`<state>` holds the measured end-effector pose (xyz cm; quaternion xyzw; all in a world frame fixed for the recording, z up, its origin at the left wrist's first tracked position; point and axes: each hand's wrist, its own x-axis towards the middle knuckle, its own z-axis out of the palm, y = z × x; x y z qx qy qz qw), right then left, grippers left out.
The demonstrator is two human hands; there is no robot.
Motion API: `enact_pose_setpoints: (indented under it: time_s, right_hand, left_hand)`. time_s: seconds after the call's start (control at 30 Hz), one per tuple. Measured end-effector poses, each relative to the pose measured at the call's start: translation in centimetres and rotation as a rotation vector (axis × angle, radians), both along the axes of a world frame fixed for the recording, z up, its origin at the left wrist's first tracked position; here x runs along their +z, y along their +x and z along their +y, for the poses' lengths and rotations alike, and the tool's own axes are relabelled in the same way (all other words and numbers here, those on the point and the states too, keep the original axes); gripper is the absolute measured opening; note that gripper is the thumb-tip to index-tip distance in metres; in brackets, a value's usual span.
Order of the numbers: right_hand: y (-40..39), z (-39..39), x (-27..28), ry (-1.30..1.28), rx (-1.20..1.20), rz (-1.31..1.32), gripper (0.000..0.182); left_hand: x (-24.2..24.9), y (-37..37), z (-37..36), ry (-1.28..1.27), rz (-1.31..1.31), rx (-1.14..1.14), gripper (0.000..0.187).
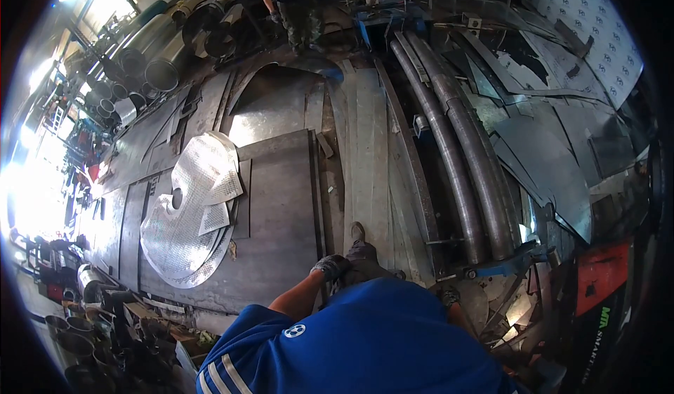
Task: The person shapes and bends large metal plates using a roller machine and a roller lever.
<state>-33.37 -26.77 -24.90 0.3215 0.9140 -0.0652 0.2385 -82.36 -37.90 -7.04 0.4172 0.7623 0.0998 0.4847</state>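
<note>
My left hand (331, 266), in a grey work glove, is beside my left thigh, and its fingers are too dark to make out. My right hand (448, 296), also gloved, hangs at my right side, partly hidden by my blue shirt (379, 331). I see nothing held in either hand. Nearest to my left hand lies a stack of dark flat metal sheets (281, 218). Shiny curved pieces of patterned sheet metal (196, 204) rest on it. To the right of my right hand are metal scraps (519, 310).
A machine with two long steel rollers (449, 148) stands to my right. Large metal tubes (161, 71) are piled at the back left. Another person (295, 8) stands ahead. Loose sheets (540, 155) lie beyond the rollers. My shoe (358, 231) is on a pale metal strip (365, 155).
</note>
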Motion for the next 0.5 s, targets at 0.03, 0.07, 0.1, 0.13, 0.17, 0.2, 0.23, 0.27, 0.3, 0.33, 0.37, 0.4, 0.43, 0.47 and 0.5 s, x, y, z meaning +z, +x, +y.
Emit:
enact_pose_setpoints:
  time_s: [0.03,0.07,0.1,0.13,0.17,0.2,0.23,0.27,0.3,0.33,0.37,0.4,0.43,0.47,0.5]
  right_hand:
    - [-0.1,0.1,0.0,0.004,0.005,-0.001,0.028]
    - [-0.2,0.1,-0.1,0.006,0.009,0.000,0.028]
    - [-0.3,0.2,0.2,0.010,0.018,0.004,0.028]
    - [-0.5,0.3,0.4,0.013,0.024,0.006,0.028]
    - [-0.8,0.2,0.5,0.018,0.040,0.012,0.028]
    - [-1.0,0.3,0.7,0.027,0.055,0.016,0.028]
    - [-1.2,0.3,0.7,0.037,0.062,0.026,0.028]
    - [-1.3,0.3,0.7,0.045,0.091,0.036,0.028]
    - [-1.5,0.1,0.7,0.037,-0.026,0.067,0.028]
    - [-1.5,-0.2,0.2,0.029,-0.143,0.098,0.029]
    - [-1.3,-0.1,-0.2,0.021,-0.167,0.098,0.028]
    - [-1.3,-0.1,-0.6,0.030,-0.138,0.093,0.026]
    - [-1.1,-0.2,-1.3,0.037,-0.113,0.096,0.026]
    - [-0.9,-0.1,-2.3,0.047,-0.091,0.102,0.025]
    - [-0.7,-0.2,-3.2,0.056,-0.063,0.112,0.025]
  left_hand:
    - [-0.8,-0.1,-0.3,0.004,0.000,-0.002,0.045]
    - [-1.4,-0.3,-0.4,0.009,0.040,-0.065,0.045]
    - [-1.2,-0.5,-0.3,0.015,0.082,-0.128,0.044]
    - [-1.0,-0.5,-0.4,0.017,0.082,-0.131,0.044]
    - [-0.8,-0.4,-0.8,0.018,0.052,-0.075,0.046]
    - [-0.3,-0.3,-0.9,0.018,0.020,-0.019,0.047]
    - [-0.6,-0.4,-1.0,0.017,0.020,-0.024,0.047]
    - [-0.8,-0.4,-1.1,0.051,0.042,-0.035,0.047]
    - [-1.1,-0.5,-1.2,0.084,0.064,-0.047,0.046]
    - [-1.2,-0.6,-1.3,0.084,0.063,-0.055,0.046]
    - [-1.3,-0.7,-1.3,0.066,0.050,-0.067,0.046]
    - [-1.4,-0.8,-1.0,0.050,0.038,-0.079,0.046]
    - [-1.2,-0.9,-0.8,0.053,0.039,-0.088,0.046]
    - [-0.8,-0.8,-0.7,0.037,0.021,-0.079,0.046]
    - [-0.5,-0.6,-0.7,0.019,0.003,-0.070,0.046]
